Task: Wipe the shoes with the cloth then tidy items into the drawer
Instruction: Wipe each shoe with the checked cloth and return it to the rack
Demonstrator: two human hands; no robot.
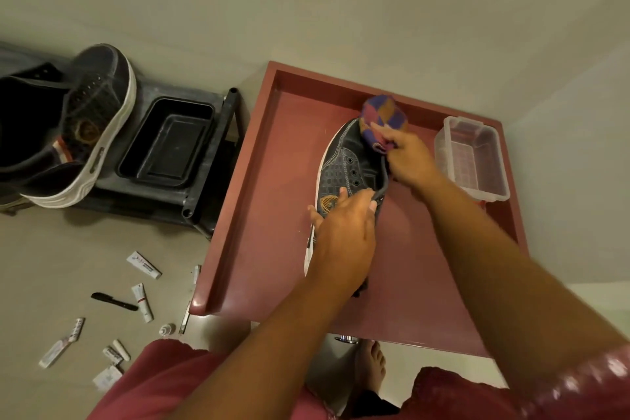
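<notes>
The dark grey leather sneaker with white stitching and a white sole (344, 174) lies on its side inside the open reddish-brown drawer (272, 181), toe pointing away from the person. The left hand (344, 232) grips it around the heel end, fingers curled over the collar. The right hand (405, 157) pinches a purple, orange and red patterned cloth (380, 119) and presses it against the toe. Just beside the right hand, in the drawer's far right corner, sits a clear plastic rectangular tub (472, 157). Left of the drawer stands a black plastic rack (204, 181) carrying a black rectangular tray (167, 143) and a second dark sneaker with a thick white sole (99, 126). On the pale floor nearer the person lie several small white tubes (143, 264) and a black pen (114, 301).
</notes>
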